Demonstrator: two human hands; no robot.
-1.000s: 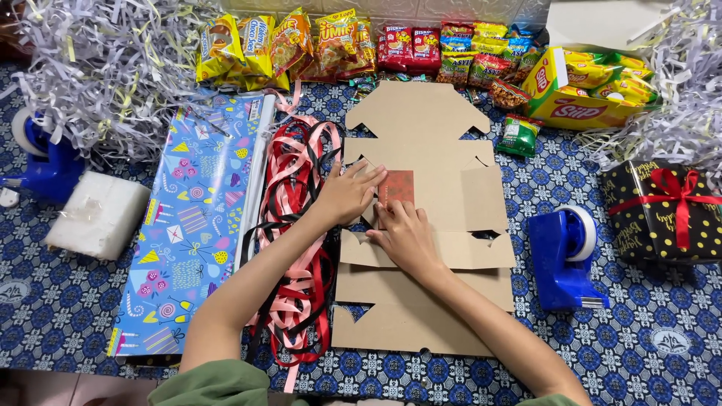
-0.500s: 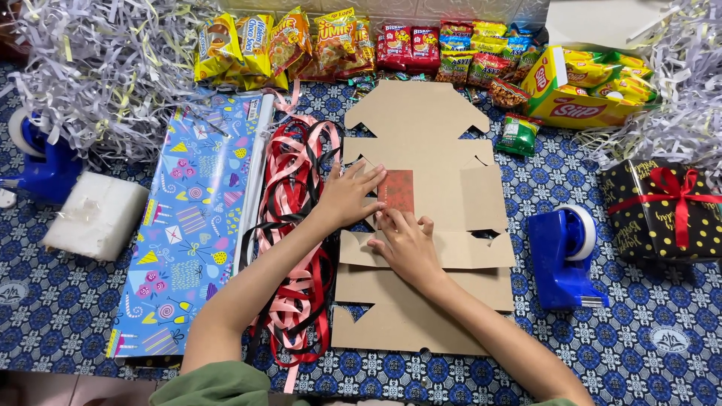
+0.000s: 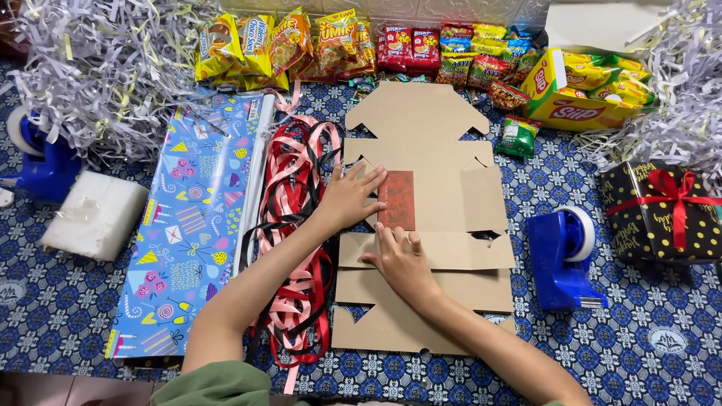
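Pressing flat on an unfolded brown cardboard box blank (image 3: 429, 225), both hands lie with fingers spread and palms down, pinching nothing. The left hand (image 3: 347, 197) rests on the blank's left edge, its fingertips touching the left side of a small red card (image 3: 397, 200) that lies on the cardboard's middle panel. The right hand (image 3: 400, 259) sits just below that card, fingers laid across a fold line and pointing up toward the card's lower edge; whether they touch it cannot be told.

Just left of the left hand, under its forearm, runs a tangle of red, pink and black ribbons (image 3: 295, 225), and beyond the ribbons lies a roll of blue patterned wrapping paper (image 3: 188, 225). Further left sit a white foam block (image 3: 94, 214) and a blue tape dispenser (image 3: 34, 154), with shredded paper (image 3: 98, 68) heaped above them.

Right of the right hand, just off the blank's edge, stands a second blue tape dispenser (image 3: 564, 256), and further right a black gift box with gold dots and a red bow (image 3: 662, 214). Above the hands, past the blank's top flap, snack packets (image 3: 338, 41) line up in a row, with a yellow carton of packets (image 3: 583, 94) to the upper right and a small green packet (image 3: 517, 135) beside it. Everything rests on a blue patterned cloth (image 3: 647, 338)
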